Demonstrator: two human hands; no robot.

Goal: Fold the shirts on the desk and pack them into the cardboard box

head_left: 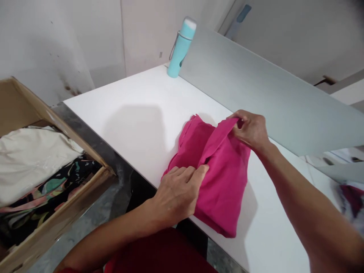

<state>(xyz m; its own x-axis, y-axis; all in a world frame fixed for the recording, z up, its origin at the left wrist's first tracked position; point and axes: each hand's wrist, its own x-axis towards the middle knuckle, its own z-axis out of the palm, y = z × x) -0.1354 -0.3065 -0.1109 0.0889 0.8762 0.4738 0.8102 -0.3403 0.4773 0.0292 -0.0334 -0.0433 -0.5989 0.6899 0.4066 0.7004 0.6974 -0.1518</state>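
Note:
A bright pink garment (222,185), folded into a thick bundle, lies on the white table (136,129). Its exact kind cannot be made out. My right hand (251,127) pinches the far upper corner of a fold, lifting that edge slightly. Lower down on the same fold, my left hand (182,191) is closed on the near edge, with thumb and fingers pressed together on the cloth. Between the two hands the folded edge runs as a raised diagonal band. Some fingertips of both hands are hidden by the fabric.
At the table's back corner stands a light blue bottle (182,49) with a strap. A pale divider panel (241,79) runs along the far side. To the left, an open cardboard box (93,167) holds cream and patterned cloth. More cloth (351,201) shows at the right edge.

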